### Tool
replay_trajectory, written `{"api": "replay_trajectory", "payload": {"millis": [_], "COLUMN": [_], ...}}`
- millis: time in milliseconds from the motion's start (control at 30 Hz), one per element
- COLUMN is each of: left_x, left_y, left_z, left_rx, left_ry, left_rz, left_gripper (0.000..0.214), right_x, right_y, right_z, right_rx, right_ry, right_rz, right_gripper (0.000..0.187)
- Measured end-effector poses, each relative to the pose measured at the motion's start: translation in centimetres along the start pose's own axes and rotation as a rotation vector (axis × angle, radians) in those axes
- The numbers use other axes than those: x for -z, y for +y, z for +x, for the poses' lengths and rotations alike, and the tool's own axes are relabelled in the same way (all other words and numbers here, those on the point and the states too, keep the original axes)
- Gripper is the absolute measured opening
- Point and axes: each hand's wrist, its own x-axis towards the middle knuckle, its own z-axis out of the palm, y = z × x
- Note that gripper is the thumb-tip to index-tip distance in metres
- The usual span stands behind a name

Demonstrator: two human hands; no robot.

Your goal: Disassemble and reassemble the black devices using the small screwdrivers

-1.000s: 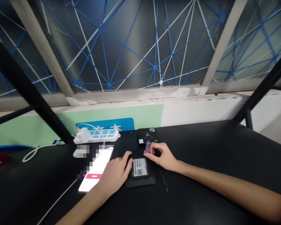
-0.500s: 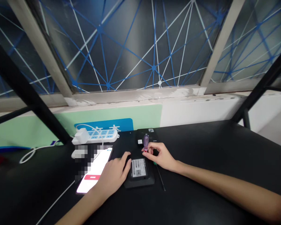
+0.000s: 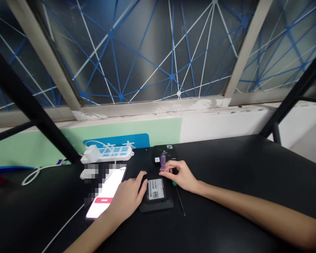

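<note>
My right hand (image 3: 181, 175) pinches a small screwdriver (image 3: 163, 162) by its translucent purple handle, thumb and fingers around the lower end. The screwdriver stands nearly upright over the far edge of a black box-shaped device (image 3: 166, 191); its tip is hidden. A white printed label (image 3: 156, 189) covers much of the device's upper face. Along the device's left side lies my left hand (image 3: 130, 193), thumb and index finger apart, the thumb at the label's edge. Beneath my right hand, a second screwdriver (image 3: 180, 202) with a green handle rests on the table.
Left of the device lies a lit phone (image 3: 101, 196), partly under my left wrist. Behind it sit a white power strip (image 3: 118, 153) with a plugged adapter (image 3: 91, 154) and cables. A flat black box (image 3: 171, 151) stands at the black table's (image 3: 226, 165) back edge.
The purple screwdriver handle has shifted slightly left and down, and its tilt has changed a little. My left hand and the device stay in place.
</note>
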Motion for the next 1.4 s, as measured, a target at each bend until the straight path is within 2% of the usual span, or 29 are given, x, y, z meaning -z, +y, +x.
{"api": "replay_trajectory", "payload": {"millis": [267, 600, 1400], "left_x": [-0.03, -0.01, 0.38], "left_y": [-0.02, -0.03, 0.25], "left_z": [0.14, 0.06, 0.06], "left_rx": [-0.006, -0.002, 0.01], "left_ry": [0.005, 0.0, -0.021], "left_rz": [0.003, 0.019, 0.005], "left_gripper": [0.035, 0.034, 0.037], "right_x": [0.11, -0.05, -0.01], "right_y": [-0.58, 0.21, -0.38], "right_z": [-0.09, 0.01, -0.2], "right_rx": [0.117, 0.033, 0.046], "right_ry": [-0.024, -0.003, -0.031], "right_rz": [-0.071, -0.002, -0.004], "right_gripper": [0.01, 0.015, 0.018]}}
